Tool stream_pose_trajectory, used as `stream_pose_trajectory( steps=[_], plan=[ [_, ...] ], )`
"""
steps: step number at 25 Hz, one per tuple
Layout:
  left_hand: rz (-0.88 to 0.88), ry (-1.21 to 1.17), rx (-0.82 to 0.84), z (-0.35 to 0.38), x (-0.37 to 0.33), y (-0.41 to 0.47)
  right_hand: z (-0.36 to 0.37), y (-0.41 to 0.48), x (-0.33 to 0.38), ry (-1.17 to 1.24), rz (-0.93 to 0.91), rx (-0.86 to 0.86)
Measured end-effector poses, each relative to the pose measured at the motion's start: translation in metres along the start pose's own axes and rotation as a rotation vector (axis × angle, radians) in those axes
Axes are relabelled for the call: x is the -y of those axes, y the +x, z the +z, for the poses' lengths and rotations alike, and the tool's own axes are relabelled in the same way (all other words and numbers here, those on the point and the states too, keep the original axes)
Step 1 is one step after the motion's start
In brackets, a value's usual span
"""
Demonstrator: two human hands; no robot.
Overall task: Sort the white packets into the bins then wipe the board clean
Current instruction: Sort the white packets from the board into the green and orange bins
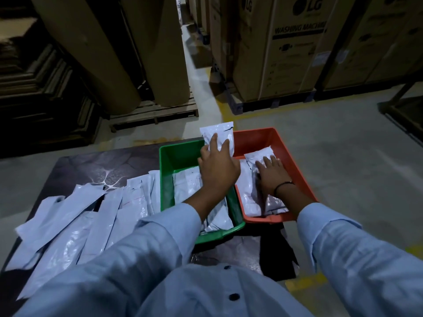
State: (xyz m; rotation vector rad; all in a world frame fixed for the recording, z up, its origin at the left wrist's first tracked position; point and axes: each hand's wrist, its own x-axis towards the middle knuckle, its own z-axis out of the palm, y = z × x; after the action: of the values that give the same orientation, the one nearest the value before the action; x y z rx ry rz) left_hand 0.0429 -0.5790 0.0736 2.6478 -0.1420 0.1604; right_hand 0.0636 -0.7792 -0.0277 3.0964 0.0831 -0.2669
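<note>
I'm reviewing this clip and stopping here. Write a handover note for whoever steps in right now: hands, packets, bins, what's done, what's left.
Hands: left hand grips the held packet, up over the rims where the green bin and red bin meet. The right hand lies flat on the top packet in the red bin.
Done: several packets lie in each bin.
Left: drop the held packet, sort the pile lying on the board, then wipe the board. No cloth is in view.
</note>
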Motion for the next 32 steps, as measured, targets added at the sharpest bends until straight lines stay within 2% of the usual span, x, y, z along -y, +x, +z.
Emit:
stream_pose_trajectory(
  steps=[4, 6, 9, 12, 16, 21, 25, 32],
  plan=[
    [0.005, -0.004, 0.041, 0.027, -0.053, 0.012, -0.034, 0.0, -0.018, 0.221, 0.04, -0.305],
    [0.005, 0.025, 0.1, 0.048, -0.073, 0.014, -0.047, -0.002, -0.032, 0.25, 0.082, -0.393],
    [-0.012, 0.131, 0.171, 0.077, -0.082, 0.012, -0.055, -0.01, -0.046, 0.275, 0.11, -0.424],
    [-0.067, 0.179, 0.308, 0.1, -0.068, 0.005, -0.057, -0.019, -0.05, 0.307, 0.134, -0.429],
    [0.004, 0.307, 0.48, 0.119, -0.049, -0.011, -0.042, -0.024, -0.048, 0.238, 0.09, -0.368],
    [0.149, 0.403, 0.375, 0.101, -0.046, -0.001, -0.034, -0.024, -0.036, 0.212, 0.066, -0.287],
    [0.309, 0.399, 0.209, 0.069, -0.044, 0.009, -0.049, -0.018, -0.018, 0.219, 0.028, -0.325],
    [0.205, 0.403, 0.047, -0.006, 0.018, 0.026, -0.085, 0.004, 0.045, 0.226, -0.073, -0.4]
  ],
)
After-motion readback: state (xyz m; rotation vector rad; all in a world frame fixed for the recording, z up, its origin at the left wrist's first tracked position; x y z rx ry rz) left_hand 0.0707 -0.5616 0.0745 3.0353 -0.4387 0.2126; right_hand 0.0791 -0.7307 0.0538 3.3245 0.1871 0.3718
